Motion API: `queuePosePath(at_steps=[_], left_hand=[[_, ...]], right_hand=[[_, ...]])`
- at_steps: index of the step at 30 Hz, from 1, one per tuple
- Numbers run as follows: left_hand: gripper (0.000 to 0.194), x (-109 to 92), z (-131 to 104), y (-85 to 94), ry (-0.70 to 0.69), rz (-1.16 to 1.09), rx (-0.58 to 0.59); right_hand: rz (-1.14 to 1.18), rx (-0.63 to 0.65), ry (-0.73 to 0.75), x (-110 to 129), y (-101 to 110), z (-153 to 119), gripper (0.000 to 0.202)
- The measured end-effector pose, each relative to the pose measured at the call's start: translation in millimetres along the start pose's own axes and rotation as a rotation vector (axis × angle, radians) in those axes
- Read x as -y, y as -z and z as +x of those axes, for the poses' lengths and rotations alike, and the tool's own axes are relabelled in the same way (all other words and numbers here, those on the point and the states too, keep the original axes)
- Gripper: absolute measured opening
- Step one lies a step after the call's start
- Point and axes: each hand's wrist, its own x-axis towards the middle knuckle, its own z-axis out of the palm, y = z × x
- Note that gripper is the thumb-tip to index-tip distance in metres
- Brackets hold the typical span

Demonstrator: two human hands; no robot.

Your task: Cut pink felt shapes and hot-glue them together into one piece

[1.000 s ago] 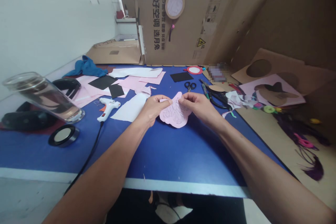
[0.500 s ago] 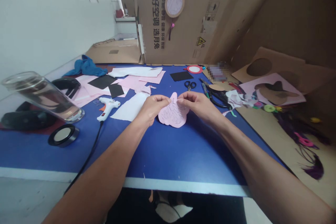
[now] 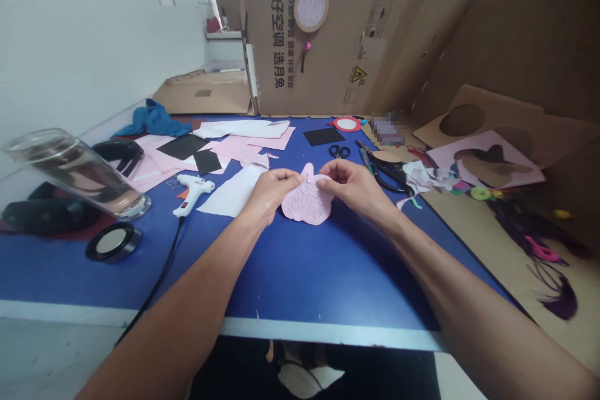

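Observation:
A pink paper cutout [image 3: 307, 205] with a rounded, lobed body, a short stem-like tab on top and dark drawn lines is held over the blue table. My left hand [image 3: 272, 192] pinches its upper left edge between thumb and fingers. At the upper right edge, beside the tab, my right hand [image 3: 354, 186] grips it with the thumb on the near face; the fingertips behind are partly hidden. Just beyond my right hand lie black-handled scissors [image 3: 339, 151], their blades hidden. A white sheet [image 3: 229, 192] lies to the left of my left hand.
On the left are a corded white glue gun [image 3: 193, 192], a tilted glass bottle [image 3: 94, 175] and its round lid [image 3: 113, 242]. Pink sheets [image 3: 239, 147] and black pieces lie behind. Pliers [image 3: 387, 175] and paper scraps [image 3: 426, 176] sit right. A cardboard box [image 3: 323, 87] stands at the back.
The cutout has shifted slightly left and up. My right thumb and forefinger have parted a little at its edge, while my left hand keeps nearly the same place.

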Motion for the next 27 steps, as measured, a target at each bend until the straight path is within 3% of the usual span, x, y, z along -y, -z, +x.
queuePosePath(at_steps=[21, 27], left_hand=[[0.022, 3.4, 0.2, -2.2, -0.002, 0.012, 0.007], [0.013, 1.2, -0.3, -4.0, 0.053, -0.122, -0.049]], right_hand=[[0.014, -0.059, -0.044, -2.9, -0.5, 0.6, 0.016], [0.158, 0.01, -0.176, -1.0, -2.0, -0.4, 0.029]])
